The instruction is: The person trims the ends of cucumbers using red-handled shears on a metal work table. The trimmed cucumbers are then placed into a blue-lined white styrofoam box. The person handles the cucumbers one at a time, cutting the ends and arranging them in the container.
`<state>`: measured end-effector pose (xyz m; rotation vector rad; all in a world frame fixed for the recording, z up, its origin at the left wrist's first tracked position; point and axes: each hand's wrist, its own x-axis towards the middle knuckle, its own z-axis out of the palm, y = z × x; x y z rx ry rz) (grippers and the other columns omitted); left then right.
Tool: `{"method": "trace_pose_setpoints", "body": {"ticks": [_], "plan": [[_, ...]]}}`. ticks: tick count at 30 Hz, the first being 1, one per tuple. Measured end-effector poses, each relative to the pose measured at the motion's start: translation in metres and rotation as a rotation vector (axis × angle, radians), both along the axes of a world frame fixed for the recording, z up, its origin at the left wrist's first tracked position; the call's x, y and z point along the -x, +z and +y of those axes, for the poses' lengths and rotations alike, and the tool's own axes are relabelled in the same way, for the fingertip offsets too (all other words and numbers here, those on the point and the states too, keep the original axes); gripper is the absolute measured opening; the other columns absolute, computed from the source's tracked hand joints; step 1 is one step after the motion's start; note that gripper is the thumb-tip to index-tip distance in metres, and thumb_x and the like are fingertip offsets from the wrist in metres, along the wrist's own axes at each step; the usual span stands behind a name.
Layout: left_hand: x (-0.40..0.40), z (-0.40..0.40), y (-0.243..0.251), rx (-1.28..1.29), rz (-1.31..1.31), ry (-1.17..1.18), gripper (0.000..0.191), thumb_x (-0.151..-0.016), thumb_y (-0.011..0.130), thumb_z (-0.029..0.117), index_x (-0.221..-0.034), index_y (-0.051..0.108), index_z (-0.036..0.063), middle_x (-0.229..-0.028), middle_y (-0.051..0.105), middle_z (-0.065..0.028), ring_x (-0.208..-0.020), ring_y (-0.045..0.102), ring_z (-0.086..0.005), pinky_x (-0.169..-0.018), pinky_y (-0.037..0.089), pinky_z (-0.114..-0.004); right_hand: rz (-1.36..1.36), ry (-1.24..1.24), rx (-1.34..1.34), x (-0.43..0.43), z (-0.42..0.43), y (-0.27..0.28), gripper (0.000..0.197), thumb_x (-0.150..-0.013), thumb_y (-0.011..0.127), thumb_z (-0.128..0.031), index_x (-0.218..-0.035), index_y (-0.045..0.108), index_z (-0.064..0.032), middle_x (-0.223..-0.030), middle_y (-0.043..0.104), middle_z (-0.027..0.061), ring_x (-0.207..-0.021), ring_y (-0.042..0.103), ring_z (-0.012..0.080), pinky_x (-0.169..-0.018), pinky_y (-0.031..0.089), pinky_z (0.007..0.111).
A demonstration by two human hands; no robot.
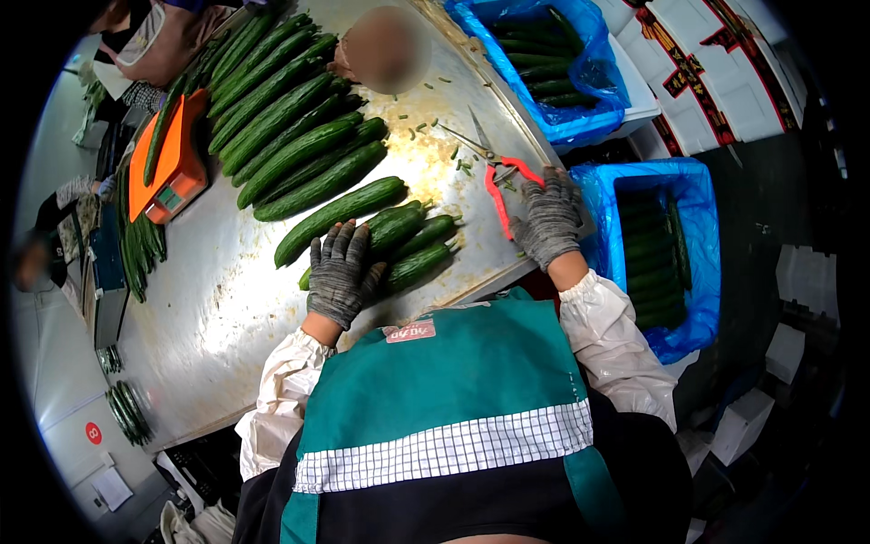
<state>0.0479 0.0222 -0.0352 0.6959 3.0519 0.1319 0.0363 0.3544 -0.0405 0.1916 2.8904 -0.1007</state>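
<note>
My left hand [338,272], in a grey knitted glove, lies palm down with fingers extended on several green cucumbers [414,265] near the table's front edge. Part of those cucumbers is hidden beneath it. At the table's right edge my right hand [549,216], gloved alike, is at the red handles of a pair of scissors [499,163]. Its thumb is by one handle end and its fingers by the other; whether it grips them is unclear. The scissors' blades are spread and point away from me. Beyond my left hand, a long row of cucumbers [299,146] covers the metal table [224,340].
An orange scale [173,163] bears a cucumber. Two blue-lined boxes [707,231] [605,81] of cucumbers stand to the right. Small green scraps [464,166] litter the table. Another person's blurred head [387,51] is across the table; others work at the left. White boxes [720,75] are stacked behind.
</note>
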Motion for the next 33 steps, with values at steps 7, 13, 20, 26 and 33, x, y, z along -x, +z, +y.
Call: {"method": "trace_pose_setpoints", "body": {"ticks": [7,13,20,26,33], "plan": [[0.005,0.001,-0.007,-0.121,-0.101,0.003,0.055,-0.084,0.06,0.03,-0.129,0.045,0.0025,-0.127,0.051,-0.0198,-0.118,0.048,-0.0363,-0.1,0.036,-0.046,-0.041,-0.076,0.083,0.003,-0.037,0.001,0.074,-0.073,0.067,-0.042,-0.136,0.043,-0.0096,-0.145,0.027,0.0229,-0.134,0.025,0.0389,-0.109,0.019,0.054],[0.005,0.005,-0.015,-0.111,0.039,-0.057,0.051,-0.084,0.059,0.025,-0.127,0.046,-0.0001,-0.122,0.054,-0.0216,-0.112,0.052,-0.0378,-0.092,0.043,-0.046,-0.035,-0.165,0.095,0.012,-0.043,0.002,0.075,-0.073,0.07,-0.032,-0.139,0.037,-0.0166,-0.139,0.031,0.0199,-0.13,0.029,0.038,-0.101,0.032,0.055],[0.004,0.014,0.006,-0.115,0.004,0.043,0.047,-0.083,0.062,0.023,-0.124,0.051,0.0037,-0.116,0.058,-0.0197,-0.102,0.057,-0.0363,-0.087,0.046,-0.045,0.055,-0.179,0.355,0.016,-0.02,-0.007,0.054,-0.074,0.064,-0.025,-0.122,0.049,-0.0085,-0.121,0.046,0.0211,-0.115,0.046,0.038,-0.093,0.042,0.046],[0.01,0.024,0.03,-0.16,0.126,0.061,0.044,-0.08,0.064,0.02,-0.12,0.054,0.0064,-0.11,0.061,-0.0157,-0.094,0.059,-0.0343,-0.081,0.047,-0.044,0.12,0.195,0.811,-0.064,-0.003,0.035,0.044,-0.072,0.061,-0.018,-0.113,0.052,-0.0027,-0.106,0.051,0.0229,-0.101,0.051,0.0431,-0.086,0.044,0.048],[0.02,0.031,0.035,-0.201,0.176,0.011,0.042,-0.078,0.065,0.016,-0.118,0.055,0.0069,-0.101,0.062,-0.0147,-0.086,0.059,-0.0339,-0.074,0.048,-0.045,0.083,0.118,0.884,-0.089,-0.016,0.047,0.048,-0.072,0.064,-0.019,-0.114,0.051,-0.0005,-0.107,0.051,0.023,-0.099,0.053,0.0418,-0.083,0.046,0.046]]}}
